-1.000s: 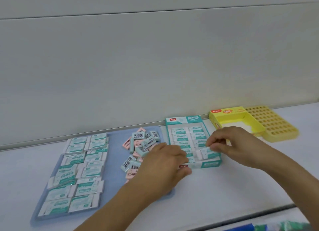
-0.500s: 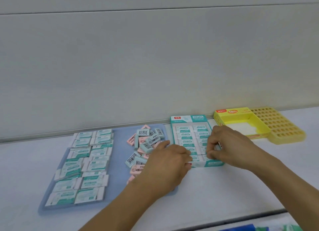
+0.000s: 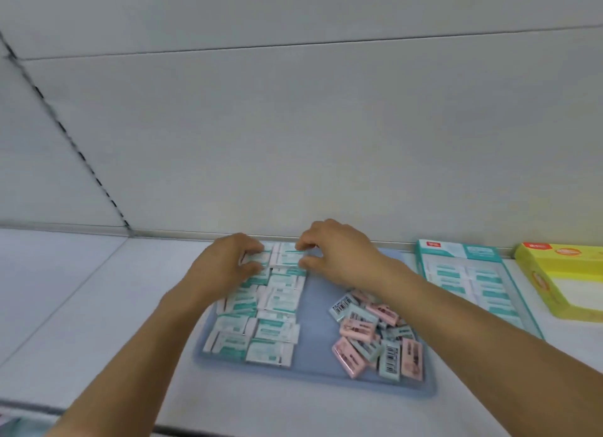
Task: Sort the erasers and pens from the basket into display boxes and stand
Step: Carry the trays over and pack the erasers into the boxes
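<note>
A white table [image 3: 98,306] bears a blue tray [image 3: 313,306] at 6 o'clock, with a teal display box [image 3: 456,250] of packed erasers at 3 o'clock and a yellow display box [image 3: 538,283] beyond it at the frame edge. On the tray, rows of teal-and-white erasers [image 3: 274,306] fill the 9 o'clock side; a pile of pink and pale-blue erasers [image 3: 375,332] lies at 4 o'clock. At the rows' 12 o'clock end, the left hand [image 3: 225,267] curls its fingers onto one eraser, and the right hand [image 3: 339,254] pinches the neighbouring eraser between thumb and fingertips
</note>
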